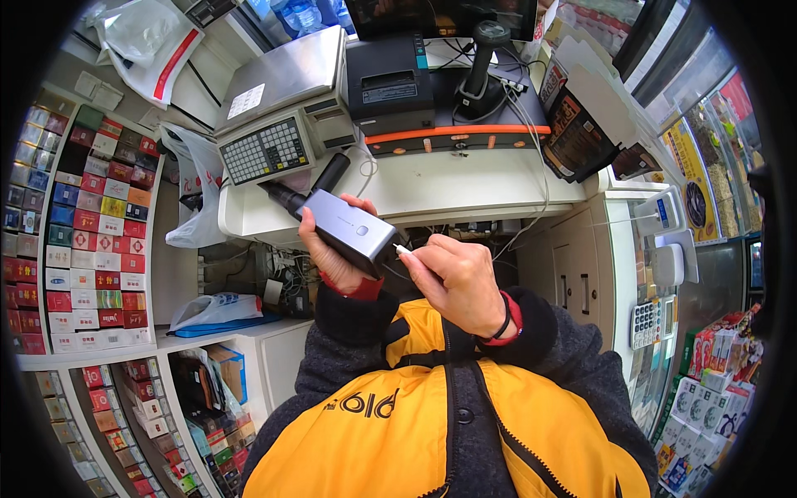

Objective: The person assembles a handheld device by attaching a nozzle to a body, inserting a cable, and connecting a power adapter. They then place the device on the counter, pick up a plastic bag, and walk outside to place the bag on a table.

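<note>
My left hand (332,255) is wrapped round a grey, box-shaped handheld device (353,226) with a small button on its top face and dark sides. A black, nozzle-like piece (284,196) lies in line with its far left end; whether the two are joined I cannot tell. A short black cylinder (332,172) is just beyond it, by the scale. Between thumb and forefinger, my right hand (452,278) pinches a small white cable plug (403,249). The plug's tip points at the device's near right end, close to it; whether they touch is unclear.
Behind my hands stands a white counter (465,178) with a weighing scale (278,124), a black printer (388,87) and a barcode scanner (481,70). Loose cables (531,124) hang over its front edge. Shelves of small boxes (100,224) line the left; a calculator (645,325) is right.
</note>
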Motion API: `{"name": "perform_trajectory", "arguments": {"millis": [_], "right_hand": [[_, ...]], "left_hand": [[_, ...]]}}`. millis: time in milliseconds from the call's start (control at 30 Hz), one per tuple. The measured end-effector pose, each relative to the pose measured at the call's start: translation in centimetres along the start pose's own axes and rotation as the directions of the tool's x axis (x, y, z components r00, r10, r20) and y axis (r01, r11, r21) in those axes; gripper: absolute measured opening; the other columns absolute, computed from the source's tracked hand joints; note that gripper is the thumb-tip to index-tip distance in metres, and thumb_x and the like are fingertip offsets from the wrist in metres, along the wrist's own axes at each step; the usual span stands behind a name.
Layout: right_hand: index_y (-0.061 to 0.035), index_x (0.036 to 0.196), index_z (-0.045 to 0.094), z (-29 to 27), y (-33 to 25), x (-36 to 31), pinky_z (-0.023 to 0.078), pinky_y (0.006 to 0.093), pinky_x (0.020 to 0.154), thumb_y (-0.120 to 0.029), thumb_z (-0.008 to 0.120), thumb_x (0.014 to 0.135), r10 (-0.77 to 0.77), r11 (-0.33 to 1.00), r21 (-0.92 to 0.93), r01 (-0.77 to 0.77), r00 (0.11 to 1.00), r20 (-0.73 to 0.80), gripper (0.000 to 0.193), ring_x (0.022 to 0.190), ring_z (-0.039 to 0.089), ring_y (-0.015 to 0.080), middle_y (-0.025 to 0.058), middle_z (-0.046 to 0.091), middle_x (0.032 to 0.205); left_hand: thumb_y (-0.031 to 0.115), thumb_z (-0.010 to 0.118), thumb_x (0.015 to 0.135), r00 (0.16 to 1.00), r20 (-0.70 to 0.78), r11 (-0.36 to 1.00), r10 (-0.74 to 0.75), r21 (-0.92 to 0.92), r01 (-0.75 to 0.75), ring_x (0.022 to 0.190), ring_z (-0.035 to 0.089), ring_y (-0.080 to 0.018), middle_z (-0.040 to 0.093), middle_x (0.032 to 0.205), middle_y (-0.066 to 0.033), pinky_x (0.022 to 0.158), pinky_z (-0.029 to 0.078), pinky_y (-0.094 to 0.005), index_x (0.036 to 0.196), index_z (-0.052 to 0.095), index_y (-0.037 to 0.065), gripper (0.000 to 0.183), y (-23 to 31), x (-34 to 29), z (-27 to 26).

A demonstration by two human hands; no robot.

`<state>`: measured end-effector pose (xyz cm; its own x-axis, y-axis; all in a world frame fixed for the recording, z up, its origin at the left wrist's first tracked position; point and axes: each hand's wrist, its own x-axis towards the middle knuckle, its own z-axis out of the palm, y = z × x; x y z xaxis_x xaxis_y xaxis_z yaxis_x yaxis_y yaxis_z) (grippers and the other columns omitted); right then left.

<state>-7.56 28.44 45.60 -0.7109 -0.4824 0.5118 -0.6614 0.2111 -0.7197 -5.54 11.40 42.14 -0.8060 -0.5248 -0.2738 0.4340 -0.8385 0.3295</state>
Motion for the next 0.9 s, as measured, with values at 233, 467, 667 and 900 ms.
{"name": "perform_trajectory", "arguments": {"millis": [233,467,667,900], "right_hand": [[-0.0012,0.075,0.065,0.1,0.3,0.1,0.040,0.0321,0.044,-0.004,0.071,0.081,0.002,1.000,0.009,-0.001,1.000,-0.021,0.009,0.048,0.053,0.0254,0.0092,0.053,0.060],[-0.0002,0.077,0.064,-0.4,0.3,0.3,0.039,0.0330,0.044,-0.003,0.070,0.082,-0.010,1.000,0.013,0.010,1.000,-0.003,0.008,0.047,0.052,0.0261,0.0098,0.052,0.062],[-0.0014,0.074,0.058,-1.6,0.8,0.9,0.042,0.0386,0.048,-0.006,0.068,0.084,-0.084,0.991,0.108,0.076,0.994,0.068,0.015,0.054,0.054,0.0307,0.0109,0.049,0.066],[0.0009,0.081,0.061,-1.9,0.8,0.9,0.038,0.0339,0.045,0.001,0.068,0.081,-0.180,0.981,0.084,0.174,0.982,0.066,0.007,0.050,0.050,0.0272,0.0104,0.047,0.064]], "left_hand": [[0.047,0.068,0.083,0.999,-0.008,0.992,0.049,0.116,-0.048,0.086,0.061,-0.0231,0.061,0.091,-0.0105,0.084,0.054,-0.0383,0.102,0.051,0.007,0.048,-0.5,-0.6,1.1],[0.053,0.064,0.082,0.999,0.042,0.973,0.034,0.226,-0.043,0.082,0.060,-0.0229,0.060,0.091,-0.0112,0.072,0.053,-0.0352,0.102,0.051,0.005,0.053,-0.4,-0.9,1.6],[0.056,0.061,0.082,0.996,-0.006,0.971,0.084,0.227,-0.080,0.080,0.060,-0.0230,0.060,0.092,-0.0129,0.070,0.053,-0.0340,0.102,0.052,0.004,0.057,-0.5,-1.7,3.0],[0.049,0.068,0.080,0.986,0.062,0.954,0.152,0.251,-0.163,0.083,0.061,-0.0242,0.059,0.098,-0.0114,0.068,0.055,-0.0349,0.111,0.044,0.010,0.055,-0.4,-2.9,4.0]]}}
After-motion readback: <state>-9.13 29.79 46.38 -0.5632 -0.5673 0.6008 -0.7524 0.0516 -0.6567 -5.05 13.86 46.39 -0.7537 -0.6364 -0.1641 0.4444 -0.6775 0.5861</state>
